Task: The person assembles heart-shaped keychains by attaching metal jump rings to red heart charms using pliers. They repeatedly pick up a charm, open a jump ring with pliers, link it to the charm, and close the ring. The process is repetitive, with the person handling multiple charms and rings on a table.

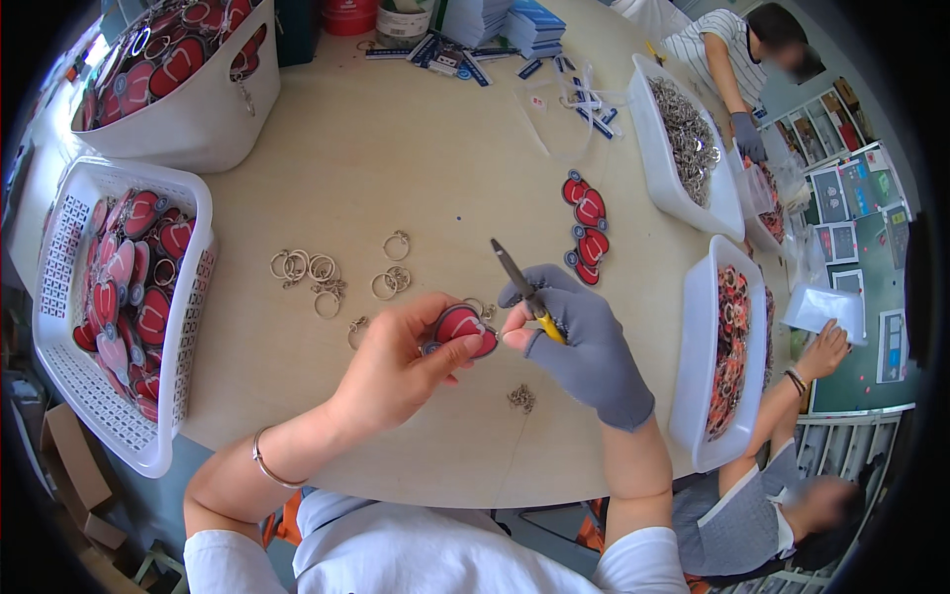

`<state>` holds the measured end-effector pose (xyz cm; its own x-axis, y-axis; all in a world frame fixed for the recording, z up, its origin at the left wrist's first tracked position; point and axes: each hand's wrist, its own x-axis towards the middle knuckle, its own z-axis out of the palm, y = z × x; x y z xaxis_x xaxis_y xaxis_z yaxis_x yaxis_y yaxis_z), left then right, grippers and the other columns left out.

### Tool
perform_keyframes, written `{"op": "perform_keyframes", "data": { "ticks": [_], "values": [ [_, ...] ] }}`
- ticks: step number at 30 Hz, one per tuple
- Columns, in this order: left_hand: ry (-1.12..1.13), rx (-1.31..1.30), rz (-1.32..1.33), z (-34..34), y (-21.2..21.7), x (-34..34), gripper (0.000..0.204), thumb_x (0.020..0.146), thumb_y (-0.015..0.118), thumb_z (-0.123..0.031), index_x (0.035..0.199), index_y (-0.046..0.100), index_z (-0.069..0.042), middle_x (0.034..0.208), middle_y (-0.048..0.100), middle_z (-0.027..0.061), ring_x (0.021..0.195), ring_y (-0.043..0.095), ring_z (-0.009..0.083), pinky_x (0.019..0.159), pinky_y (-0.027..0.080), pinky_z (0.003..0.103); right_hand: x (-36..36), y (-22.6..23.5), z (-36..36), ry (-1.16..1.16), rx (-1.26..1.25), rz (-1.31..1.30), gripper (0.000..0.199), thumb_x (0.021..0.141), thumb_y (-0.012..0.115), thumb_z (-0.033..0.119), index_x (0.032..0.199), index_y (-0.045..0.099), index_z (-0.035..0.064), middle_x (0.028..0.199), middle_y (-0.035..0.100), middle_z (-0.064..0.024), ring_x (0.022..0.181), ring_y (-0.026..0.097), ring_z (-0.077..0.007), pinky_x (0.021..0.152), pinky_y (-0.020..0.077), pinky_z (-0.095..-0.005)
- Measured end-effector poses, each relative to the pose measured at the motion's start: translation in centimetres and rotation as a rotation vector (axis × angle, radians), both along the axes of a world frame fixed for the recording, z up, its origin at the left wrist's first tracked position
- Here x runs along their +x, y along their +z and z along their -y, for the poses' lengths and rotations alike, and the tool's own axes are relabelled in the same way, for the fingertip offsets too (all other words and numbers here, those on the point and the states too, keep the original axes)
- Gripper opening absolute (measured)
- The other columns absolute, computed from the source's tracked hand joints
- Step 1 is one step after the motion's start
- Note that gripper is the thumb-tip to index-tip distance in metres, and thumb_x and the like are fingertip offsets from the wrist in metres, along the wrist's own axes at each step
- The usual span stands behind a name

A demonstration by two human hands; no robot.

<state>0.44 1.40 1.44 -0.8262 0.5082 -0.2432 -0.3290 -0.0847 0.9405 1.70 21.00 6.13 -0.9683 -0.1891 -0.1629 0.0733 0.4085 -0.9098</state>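
Observation:
My left hand [386, 371], bare, pinches a red flip-flop-shaped keychain charm [458, 323] over the near middle of the table. Close to its right edge is my right hand [594, 351] in a grey glove with bare fingertips. It is closed around pliers [522, 275] with a yellow handle, dark jaws pointing up and left. Whether its thumb and finger also pinch a small part at the charm's edge cannot be made out. Beyond my left hand lie several split rings with chains [307, 267]. A little heap of small metal links [522, 398] lies nearer me.
At left stand a white basket [198, 297] and a larger white tub [223, 124], both full of red charms. White bins [727, 213] of metal parts and orange-red pieces [730, 327] line the right. Several charms [591, 243] lie in a column. Two other people work at right.

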Motion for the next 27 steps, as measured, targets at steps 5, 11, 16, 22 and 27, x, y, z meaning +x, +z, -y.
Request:
{"op": "perform_keyframes", "data": {
  "ticks": [5,11,16,22,27],
  "values": [
    [0.025,-0.145,-0.193,-0.1,0.2,0.5,0.015,0.086,0.068,-0.011,0.091,0.060,0.001,0.074,0.061,0.0056,0.064,0.054,0.0104,0.057,0.046,0.027,-0.4,-0.3,0.4,0.043,0.030,-0.023,0.006,0.078,0.065,0.004,0.079,0.061,0.0000,0.098,0.056,-0.0056,0.086,0.054,-0.0133,0.077,0.0428,-0.0271],
    [0.028,-0.298,-0.475,-0.1,0.4,0.7,0.015,0.081,0.071,-0.010,0.089,0.060,-0.001,0.072,0.060,0.0125,0.058,0.055,0.0216,0.055,0.046,0.032,-0.7,-0.6,0.0,0.118,0.002,0.025,0.008,0.078,0.066,0.005,0.080,0.061,-0.0013,0.096,0.056,-0.0070,0.079,0.056,-0.0146,0.074,0.0444,-0.0273],
    [0.042,-0.300,-0.557,-0.2,0.3,0.7,0.015,0.081,0.071,-0.011,0.087,0.061,-0.001,0.071,0.061,0.0123,0.057,0.056,0.0234,0.054,0.046,0.032,-0.9,-0.2,-0.3,0.179,0.031,0.046,0.010,0.074,0.067,0.005,0.079,0.061,-0.0015,0.097,0.056,-0.0082,0.081,0.055,-0.0159,0.074,0.0440,-0.0282],
    [-0.031,-0.235,-0.174,-0.1,0.6,0.6,0.018,0.082,0.072,-0.013,0.086,0.061,0.000,0.063,0.057,0.0090,0.057,0.053,0.0129,0.054,0.045,0.030,-0.8,-0.5,-0.5,0.259,0.149,-0.218,0.012,0.072,0.070,0.004,0.078,0.062,-0.0021,0.096,0.055,-0.0116,0.084,0.057,-0.0197,0.075,0.0449,-0.0304],
    [-0.036,-0.238,-0.162,-0.1,1.0,0.4,0.020,0.080,0.076,-0.013,0.080,0.061,0.001,0.067,0.060,0.0029,0.060,0.054,0.0078,0.054,0.045,0.023,-0.6,-0.4,-0.3,0.262,0.201,-0.266,0.012,0.071,0.070,0.003,0.078,0.062,-0.0023,0.096,0.055,-0.0121,0.085,0.057,-0.0196,0.075,0.0452,-0.0307]
  ]
}}
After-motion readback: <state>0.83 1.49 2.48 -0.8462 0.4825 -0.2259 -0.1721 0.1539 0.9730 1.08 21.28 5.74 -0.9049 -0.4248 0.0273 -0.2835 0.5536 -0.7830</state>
